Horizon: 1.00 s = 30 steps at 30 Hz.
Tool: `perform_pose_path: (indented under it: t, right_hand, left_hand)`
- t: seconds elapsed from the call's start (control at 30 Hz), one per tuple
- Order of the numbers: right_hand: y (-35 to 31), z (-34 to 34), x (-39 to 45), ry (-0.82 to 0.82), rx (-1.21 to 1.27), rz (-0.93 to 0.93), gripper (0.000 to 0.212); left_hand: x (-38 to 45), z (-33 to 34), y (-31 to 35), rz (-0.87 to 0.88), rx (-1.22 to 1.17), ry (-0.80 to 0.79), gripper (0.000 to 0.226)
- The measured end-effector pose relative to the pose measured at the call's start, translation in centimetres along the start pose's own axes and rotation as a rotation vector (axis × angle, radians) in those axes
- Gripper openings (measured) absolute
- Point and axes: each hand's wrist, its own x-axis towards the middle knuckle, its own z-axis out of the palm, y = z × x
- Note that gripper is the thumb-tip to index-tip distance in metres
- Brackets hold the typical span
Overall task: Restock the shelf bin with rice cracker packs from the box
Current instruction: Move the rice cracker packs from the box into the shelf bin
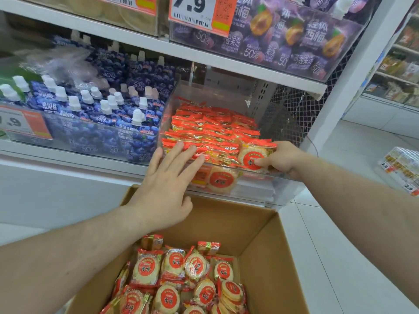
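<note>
A clear plastic shelf bin on the middle shelf holds rows of red-and-gold rice cracker packs standing on edge. My right hand grips one rice cracker pack at the bin's front right corner, thumb on its red round label. With straight fingers, my left hand presses the front row of packs at the bin's front left. Below, an open cardboard box holds several loose rice cracker packs.
To the left of the shelf bin, another clear bin holds blue spouted jelly pouches. Purple jelly pouches fill the shelf above, behind orange price tags. A white upright and wire mesh stand to the right. White floor tiles lie beyond.
</note>
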Motion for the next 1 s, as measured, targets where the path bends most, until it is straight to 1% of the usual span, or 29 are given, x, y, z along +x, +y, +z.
perform_pose_path:
  t: [0.07,0.17,0.23,0.43,0.63,0.7,0.77,0.9,0.97,1.0]
  right_hand:
    - [-0.1,0.9,1.0,-0.004,0.018,0.044,0.028]
    - [-0.3,2.0,2.3,0.011,0.059,0.094,0.036]
    - [-0.4,2.7,2.7,0.020,0.073,0.114,0.038]
    - [-0.3,3.2,3.2,-0.003,-0.042,0.155,0.023]
    - [-0.4,3.3,3.3,-0.055,-0.117,0.159,0.022]
    - [-0.5,3.4,3.0,-0.070,-0.105,0.159,0.020]
    - [-0.6,3.2,2.8,-0.100,-0.065,0.171,0.024]
    - [-1.2,2.6,1.6,-0.131,-0.054,0.182,0.026]
    - [-1.4,2.1,1.0,-0.094,-0.088,0.196,0.033]
    - [-1.6,1.9,0.6,-0.049,-0.106,0.202,0.039]
  left_hand:
    - [-0.1,0.1,-0.1,0.000,0.010,-0.006,0.090]
    - [-0.1,0.1,0.0,-0.008,0.011,0.000,0.089]
    - [-0.1,0.2,0.1,-0.013,0.005,0.003,0.088]
    - [-0.1,0.2,0.4,-0.034,0.016,0.002,0.086]
    - [0.0,0.2,0.6,-0.051,0.060,-0.012,0.088]
    - [0.0,0.0,0.9,-0.065,0.055,-0.033,0.088]
    - [0.0,-0.3,1.2,-0.081,0.035,-0.042,0.088]
    - [-0.1,-0.8,1.2,-0.066,0.026,0.007,0.085]
    - [-0.5,-1.0,1.3,0.016,0.009,0.077,0.081]
    - [-0.7,-0.8,1.5,0.070,-0.029,0.118,0.077]
